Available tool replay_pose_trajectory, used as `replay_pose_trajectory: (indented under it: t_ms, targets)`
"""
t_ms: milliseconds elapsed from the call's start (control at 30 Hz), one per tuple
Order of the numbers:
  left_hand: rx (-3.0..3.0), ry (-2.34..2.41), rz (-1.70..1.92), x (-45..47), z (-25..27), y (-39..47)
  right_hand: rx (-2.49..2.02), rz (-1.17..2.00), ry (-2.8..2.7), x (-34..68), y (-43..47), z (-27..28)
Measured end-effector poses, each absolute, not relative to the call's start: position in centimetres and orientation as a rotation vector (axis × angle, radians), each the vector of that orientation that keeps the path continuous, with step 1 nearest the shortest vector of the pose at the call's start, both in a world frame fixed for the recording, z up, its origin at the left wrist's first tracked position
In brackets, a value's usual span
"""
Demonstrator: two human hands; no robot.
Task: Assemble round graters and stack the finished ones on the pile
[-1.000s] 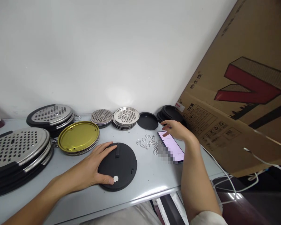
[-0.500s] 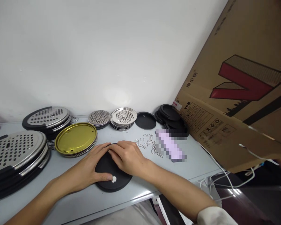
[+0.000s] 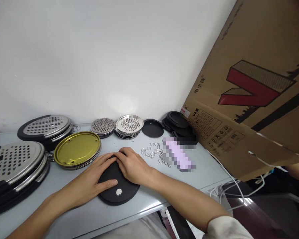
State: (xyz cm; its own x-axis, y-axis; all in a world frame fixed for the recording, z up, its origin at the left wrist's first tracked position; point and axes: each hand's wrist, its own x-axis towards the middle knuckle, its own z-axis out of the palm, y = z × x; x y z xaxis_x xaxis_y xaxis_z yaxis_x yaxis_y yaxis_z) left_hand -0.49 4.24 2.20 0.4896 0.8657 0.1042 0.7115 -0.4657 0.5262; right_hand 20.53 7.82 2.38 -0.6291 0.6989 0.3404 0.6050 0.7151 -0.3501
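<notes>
A round black disc (image 3: 126,192) lies near the table's front edge, with a small white spot on its top face. My left hand (image 3: 96,177) grips its left side, the thumb pressed on top and the fingers reaching to the far rim. Over the far right part of the disc, my right hand (image 3: 133,166) is curled, its fingertips meeting those of the left at the rim. The right thumb is mostly hidden. Just beyond my left hand sits a gold round plate (image 3: 77,148) on a stack of metal discs. Small metal rings and clips (image 3: 155,153) lie scattered right of my right hand.
Stacked round graters with black rims (image 3: 13,162) stand at the left. Smaller grater discs (image 3: 129,124), a thin black disc (image 3: 152,128) and black rings (image 3: 178,119) line the wall. A blurred lilac object (image 3: 179,154) and a large cardboard box (image 3: 214,122) are at right, with white cables below.
My left thumb has slid back off the white spot, which now shows whole. My right fingers have flattened slightly over the far rim. The whole view has shifted a little.
</notes>
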Motion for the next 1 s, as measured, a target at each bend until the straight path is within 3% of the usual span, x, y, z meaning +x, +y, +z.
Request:
replay_pose_trajectory:
  t_ms: [1000]
  targets:
    - [2.428,1.414,0.694,-0.7,1.6,5.5,-0.952,0.395,-2.224,19.8,7.1,1.8]
